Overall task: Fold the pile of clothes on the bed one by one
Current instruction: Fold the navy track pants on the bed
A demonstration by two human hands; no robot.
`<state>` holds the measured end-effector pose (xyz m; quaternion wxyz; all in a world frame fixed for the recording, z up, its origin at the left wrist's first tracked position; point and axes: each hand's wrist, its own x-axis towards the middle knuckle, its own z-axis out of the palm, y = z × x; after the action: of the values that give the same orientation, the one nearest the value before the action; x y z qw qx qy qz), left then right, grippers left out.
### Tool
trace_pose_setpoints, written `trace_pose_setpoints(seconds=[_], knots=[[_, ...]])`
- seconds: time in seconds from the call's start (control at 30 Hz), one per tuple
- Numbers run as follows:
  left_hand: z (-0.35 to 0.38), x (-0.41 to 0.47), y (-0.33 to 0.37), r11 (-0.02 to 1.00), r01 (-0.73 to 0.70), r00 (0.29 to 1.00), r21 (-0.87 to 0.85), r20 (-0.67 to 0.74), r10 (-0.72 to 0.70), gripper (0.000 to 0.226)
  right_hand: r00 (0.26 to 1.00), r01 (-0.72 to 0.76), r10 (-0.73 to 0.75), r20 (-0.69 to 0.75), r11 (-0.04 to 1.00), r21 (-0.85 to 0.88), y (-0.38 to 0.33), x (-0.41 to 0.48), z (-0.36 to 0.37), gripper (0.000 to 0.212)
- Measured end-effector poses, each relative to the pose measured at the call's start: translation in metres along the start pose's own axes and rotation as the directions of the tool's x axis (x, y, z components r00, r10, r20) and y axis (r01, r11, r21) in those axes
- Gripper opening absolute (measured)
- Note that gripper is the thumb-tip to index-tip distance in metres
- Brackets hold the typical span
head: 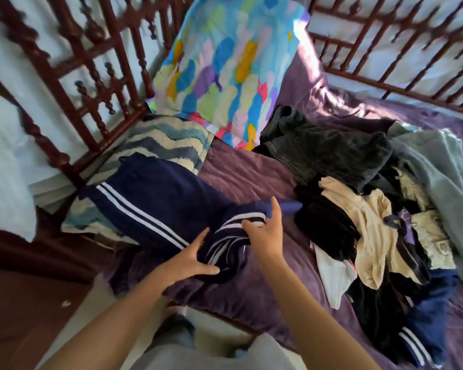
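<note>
Navy trousers with white side stripes (155, 198) lie across the purple bedspread (241, 169), their upper end resting on a blue-and-cream wavy rug. The lower legs are bunched near the bed's front edge. My left hand (195, 256) holds the bunched cloth from the left, thumb and fingers round it. My right hand (267, 231) grips the striped fabric from the right, fingers curled over a fold. The pile of clothes (372, 231) lies to the right: black, cream, white and navy garments tangled together.
A bright patterned pillow (230, 68) leans against the dark wooden bed rails (91, 84) at the back. Dark jeans (329, 148) and a pale blue garment (439, 166) top the pile. The floor lies at lower left.
</note>
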<state>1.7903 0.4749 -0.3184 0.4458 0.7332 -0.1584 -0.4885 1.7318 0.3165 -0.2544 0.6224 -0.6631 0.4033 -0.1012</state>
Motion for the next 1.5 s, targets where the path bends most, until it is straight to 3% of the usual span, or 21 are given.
trace_pose_setpoints(seconds=[0.13, 0.23, 0.3, 0.37, 0.47, 0.53, 0.67, 0.73, 0.77, 0.8, 0.83, 0.87, 0.9, 0.93, 0.97, 1.0, 1.1, 1.17, 1.27, 1.33, 1.5], knots=[[-0.066, -0.013, 0.004, 0.938, -0.178, 0.949, -0.297, -0.303, 0.084, 0.107, 0.948, 0.243, -0.201, 0.248, 0.958, -0.151, -0.066, -0.006, 0.095, 0.078], [-0.104, -0.016, -0.01, 0.855, -0.234, 0.844, -0.463, -0.534, -0.057, 0.12, 0.88, 0.285, -0.147, 0.451, 0.924, -0.254, -0.073, -0.007, 0.159, 0.071], [-0.12, -0.015, -0.024, 0.776, -0.286, 0.731, -0.561, -0.652, -0.202, 0.075, 0.871, 0.282, -0.075, 0.486, 0.886, -0.368, -0.052, -0.003, 0.18, 0.063], [-0.128, -0.015, -0.031, 0.702, -0.309, 0.685, -0.642, -0.662, -0.303, 0.047, 0.891, 0.276, 0.017, 0.455, 0.775, -0.569, -0.023, 0.0, 0.179, 0.058], [-0.131, -0.011, -0.04, 0.675, -0.294, 0.674, -0.677, -0.647, -0.356, 0.051, 0.888, 0.281, 0.169, 0.427, 0.537, -0.795, 0.02, -0.005, 0.158, 0.06], [-0.131, -0.007, -0.047, 0.66, -0.287, 0.667, -0.695, -0.639, -0.383, 0.052, 0.875, 0.297, 0.22, 0.432, 0.461, -0.836, 0.039, -0.012, 0.149, 0.067], [-0.135, -0.008, -0.05, 0.591, -0.345, 0.689, -0.73, -0.624, -0.368, 0.042, 0.857, 0.428, 0.148, 0.494, 0.33, -0.841, 0.049, -0.028, 0.152, 0.086], [-0.139, -0.019, -0.048, 0.642, -0.42, 0.599, -0.641, -0.728, -0.334, 0.046, 0.851, 0.509, 0.039, 0.524, 0.193, -0.839, 0.053, -0.032, 0.161, 0.105], [-0.142, -0.027, -0.047, 0.757, -0.433, 0.499, -0.489, -0.83, -0.25, 0.056, 0.87, 0.474, 0.055, 0.489, 0.175, -0.863, 0.053, -0.031, 0.166, 0.112], [-0.144, -0.033, -0.048, 0.897, -0.38, 0.404, -0.228, -0.913, -0.061, 0.069, 0.886, 0.453, 0.043, 0.462, 0.138, -0.881, 0.054, -0.031, 0.172, 0.114], [-0.148, -0.037, -0.049, 0.952, -0.279, 0.372, 0.128, -0.899, 0.23, 0.079, 0.886, 0.458, 0.025, 0.463, 0.111, -0.882, 0.054, -0.03, 0.175, 0.111], [-0.153, -0.038, -0.054, 0.849, -0.146, 0.4, 0.508, -0.754, 0.521, 0.082, 0.867, 0.484, 0.049, 0.495, 0.145, -0.863, 0.055, -0.029, 0.177, 0.104], [-0.158, -0.034, -0.06, 0.607, -0.041, 0.478, 0.794, -0.518, 0.709, 0.083, 0.847, 0.517, 0.038, 0.53, 0.17, -0.839, 0.057, -0.028, 0.177, 0.093], [-0.162, -0.03, -0.064, 0.357, 0.01, 0.575, 0.934, -0.297, 0.762, 0.088, 0.817, 0.556, 0.073, 0.572, 0.159, -0.816, 0.062, -0.026, 0.176, 0.081], [-0.166, -0.025, -0.066, 0.193, 0.015, 0.659, 0.981, -0.155, 0.736, 0.095, 0.81, 0.561, 0.092, 0.579, 0.166, -0.811, 0.063, -0.025, 0.174, 0.074], [-0.17, -0.02, -0.071, 0.121, 0.016, 0.72, 0.992, -0.095, 0.687, 0.101, 0.813, 0.559, 0.084, 0.576, 0.165, -0.813, 0.062, -0.022, 0.174, 0.072], [-0.185, -0.011, -0.079, 0.038, 0.087, 0.786, 0.995, -0.092, 0.612, 0.11, 0.829, 0.54, 0.047, 0.558, 0.194, -0.819, 0.06, -0.019, 0.172, 0.078], [-0.191, -0.009, -0.077, 0.04, 0.107, 0.801, 0.993, -0.11, 0.588, 0.108, 0.85, 0.512, 0.026, 0.525, 0.185, -0.839, 0.062, -0.021, 0.171, 0.087], [-0.197, -0.004, -0.078, 0.053, 0.068, 0.821, 0.996, -0.086, 0.564, 0.105, 0.901, 0.434, -0.08, 0.427, 0.183, -0.882, 0.072, -0.019, 0.176, 0.133], [-0.201, -0.002, -0.081, 0.02, 0.04, 0.812, 0.999, -0.044, 0.581, 0.106, 0.917, 0.398, -0.093, 0.388, 0.186, -0.898, 0.08, -0.015, 0.182, 0.15], [-0.216, -0.001, -0.081, -0.026, -0.012, 0.779, 1.0, 0.025, 0.627, 0.109, 0.878, 0.479, -0.119, 0.464, 0.212, -0.852, 0.065, 0.0, 0.181, 0.126]])
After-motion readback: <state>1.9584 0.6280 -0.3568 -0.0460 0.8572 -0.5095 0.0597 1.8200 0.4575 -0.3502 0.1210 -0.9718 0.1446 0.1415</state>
